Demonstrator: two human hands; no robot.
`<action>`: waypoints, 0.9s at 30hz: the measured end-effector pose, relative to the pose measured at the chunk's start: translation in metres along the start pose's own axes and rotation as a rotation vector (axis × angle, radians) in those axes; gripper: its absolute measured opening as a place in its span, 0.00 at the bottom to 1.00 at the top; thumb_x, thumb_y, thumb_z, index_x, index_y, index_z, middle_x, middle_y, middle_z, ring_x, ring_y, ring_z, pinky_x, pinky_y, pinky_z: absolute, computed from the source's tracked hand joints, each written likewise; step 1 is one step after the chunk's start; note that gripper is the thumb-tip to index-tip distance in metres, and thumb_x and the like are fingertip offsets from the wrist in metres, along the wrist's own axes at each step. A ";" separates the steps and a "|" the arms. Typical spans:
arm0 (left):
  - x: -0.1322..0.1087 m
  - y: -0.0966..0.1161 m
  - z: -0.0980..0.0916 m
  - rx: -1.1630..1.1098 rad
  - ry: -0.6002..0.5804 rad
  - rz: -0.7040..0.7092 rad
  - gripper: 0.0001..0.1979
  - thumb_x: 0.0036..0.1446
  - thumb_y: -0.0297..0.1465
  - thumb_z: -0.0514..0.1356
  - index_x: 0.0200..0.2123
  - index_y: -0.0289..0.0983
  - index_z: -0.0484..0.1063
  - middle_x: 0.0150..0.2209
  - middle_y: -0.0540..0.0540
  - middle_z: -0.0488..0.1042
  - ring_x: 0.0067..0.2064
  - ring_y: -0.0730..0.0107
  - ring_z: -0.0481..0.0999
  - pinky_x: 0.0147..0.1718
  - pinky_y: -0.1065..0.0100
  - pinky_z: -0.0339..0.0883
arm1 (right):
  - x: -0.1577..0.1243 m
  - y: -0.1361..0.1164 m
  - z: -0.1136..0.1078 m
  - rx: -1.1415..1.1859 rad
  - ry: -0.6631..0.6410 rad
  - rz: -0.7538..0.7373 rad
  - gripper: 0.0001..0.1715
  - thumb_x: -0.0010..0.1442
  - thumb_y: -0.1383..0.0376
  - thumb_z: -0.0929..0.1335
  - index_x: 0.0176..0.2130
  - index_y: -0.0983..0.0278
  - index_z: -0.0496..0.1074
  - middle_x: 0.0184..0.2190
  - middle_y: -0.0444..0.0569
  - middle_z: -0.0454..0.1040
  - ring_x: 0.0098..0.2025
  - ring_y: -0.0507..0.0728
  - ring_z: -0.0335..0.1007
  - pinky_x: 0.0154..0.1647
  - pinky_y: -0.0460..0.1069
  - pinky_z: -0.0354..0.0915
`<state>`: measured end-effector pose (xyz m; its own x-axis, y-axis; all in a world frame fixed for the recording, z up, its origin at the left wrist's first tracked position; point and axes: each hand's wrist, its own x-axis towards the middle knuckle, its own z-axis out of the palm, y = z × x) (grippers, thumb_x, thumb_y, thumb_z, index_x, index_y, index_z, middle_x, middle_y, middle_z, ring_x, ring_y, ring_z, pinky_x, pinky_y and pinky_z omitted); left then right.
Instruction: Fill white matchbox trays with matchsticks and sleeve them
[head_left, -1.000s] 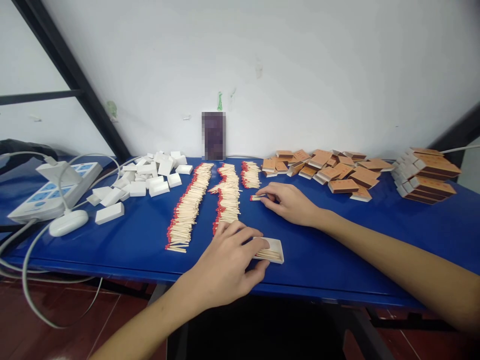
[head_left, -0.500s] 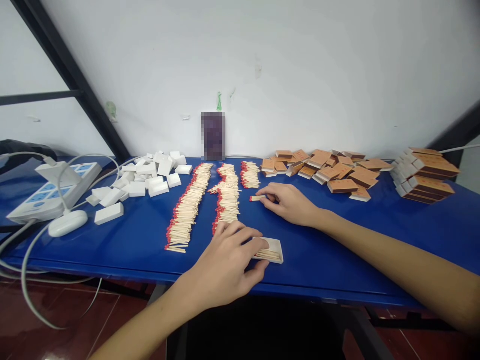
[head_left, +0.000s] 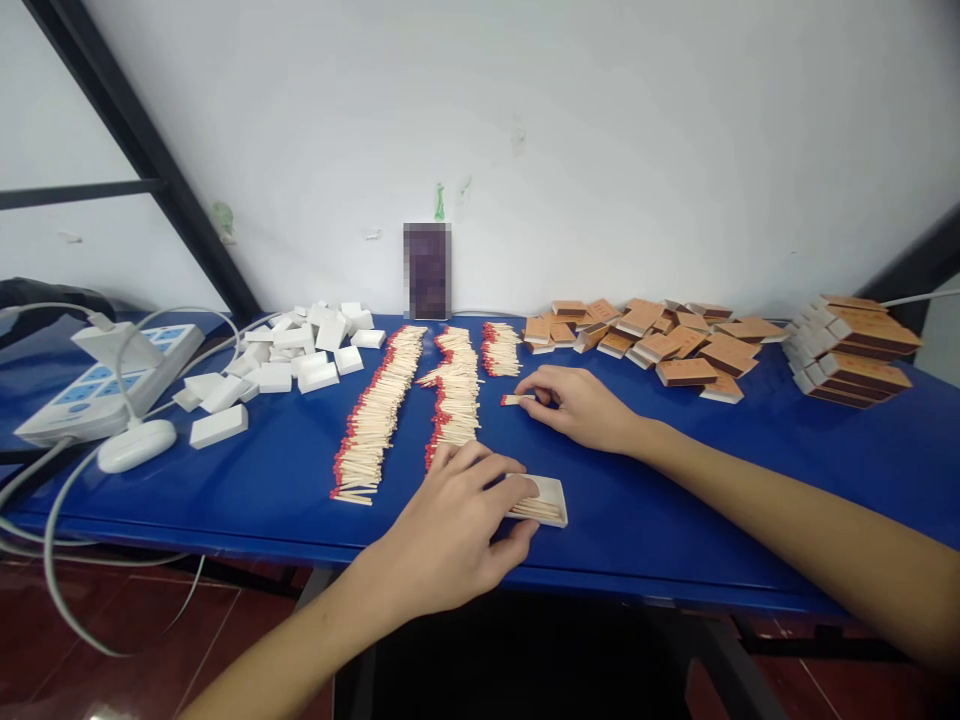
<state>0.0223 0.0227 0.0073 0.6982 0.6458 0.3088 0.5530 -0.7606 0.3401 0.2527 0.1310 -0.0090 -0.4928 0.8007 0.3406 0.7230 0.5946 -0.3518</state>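
My left hand (head_left: 465, 525) grips a white matchbox tray (head_left: 553, 492) near the table's front edge, its fingers partly covering the tray. Several matches (head_left: 534, 508) lie inside that tray. Farther back, my right hand (head_left: 574, 405) pinches a few red-tipped matches (head_left: 512, 400); the fingers hide how many. Just beyond them is a short row of matches (head_left: 501, 350). Two longer rows lie to the left, a middle row (head_left: 456, 390) partly behind my left hand and a left row (head_left: 379, 415).
White trays (head_left: 300, 345) are heaped at the back left, near a power strip (head_left: 105, 385) and cables. Orange matchbox sleeves (head_left: 686, 345) lie piled at the back right, with stacked matchboxes (head_left: 855, 350) beyond. A blurred dark rectangle (head_left: 427, 270) leans on the wall. Everything stands on a blue table (head_left: 637, 530).
Almost nothing differs. Both hands keep their places, the left on the tray and the right on the matches; the view has shifted very slightly.
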 end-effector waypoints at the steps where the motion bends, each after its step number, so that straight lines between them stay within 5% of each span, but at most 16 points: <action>1: 0.000 0.000 0.000 0.000 -0.001 0.000 0.07 0.65 0.31 0.58 0.45 0.39 0.72 0.48 0.48 0.75 0.50 0.61 0.68 0.53 0.57 0.60 | 0.000 0.000 0.000 0.000 0.000 0.000 0.12 0.64 0.61 0.65 0.41 0.65 0.75 0.28 0.45 0.68 0.29 0.53 0.63 0.31 0.48 0.56; 27: 0.000 0.000 -0.001 0.010 -0.003 0.002 0.07 0.65 0.30 0.58 0.45 0.39 0.72 0.48 0.47 0.75 0.49 0.60 0.68 0.53 0.57 0.60 | 0.001 -0.002 -0.001 0.004 -0.015 0.019 0.13 0.66 0.60 0.63 0.41 0.63 0.75 0.28 0.46 0.70 0.29 0.54 0.63 0.31 0.48 0.55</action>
<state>0.0221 0.0229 0.0080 0.7006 0.6444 0.3065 0.5564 -0.7623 0.3306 0.2516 0.1306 -0.0067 -0.4858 0.8130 0.3210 0.7306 0.5793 -0.3614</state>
